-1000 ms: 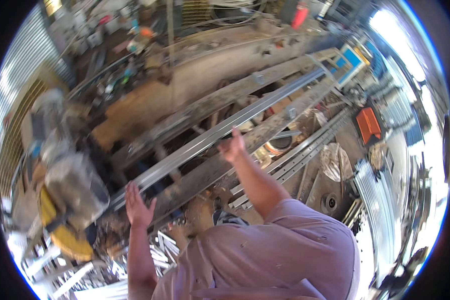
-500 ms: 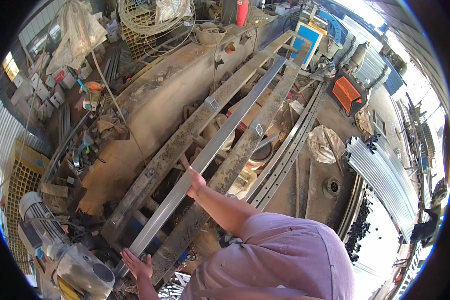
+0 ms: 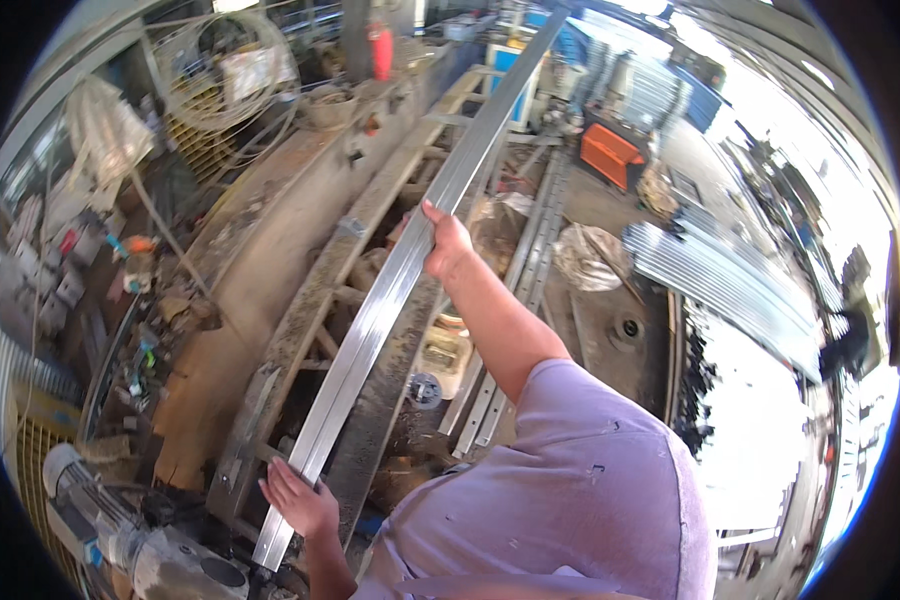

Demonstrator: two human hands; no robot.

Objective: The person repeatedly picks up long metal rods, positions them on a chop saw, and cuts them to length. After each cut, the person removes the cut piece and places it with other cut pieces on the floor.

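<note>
A long silver metal tube [image 3: 375, 305] runs diagonally from the lower left to the far top, held up over a dark, rust-spotted steel frame. My right hand [image 3: 448, 243] grips it near mid-length, with the thumb on the upper face and the other fingers hidden beneath. Close to its near end, my left hand [image 3: 302, 497] lies across the tube, fingers together along the left side and thumb at the right. Below the tube are the frame's two long rails, the left rail [image 3: 310, 300] and the right rail [image 3: 378, 428].
A grey motor unit [image 3: 175, 545] stands by the tube's near end. To the left is a long low wall [image 3: 260, 270] with clutter behind it. On the right are an orange-faced box [image 3: 610, 155], stacked silver profiles [image 3: 720, 280], a sack [image 3: 587, 257] and punched steel strips [image 3: 515, 335].
The tube has risen off the frame and now appears nearer, its far end reaching higher. Both hands moved with it, the right one forward and upward. The view has shifted too.
</note>
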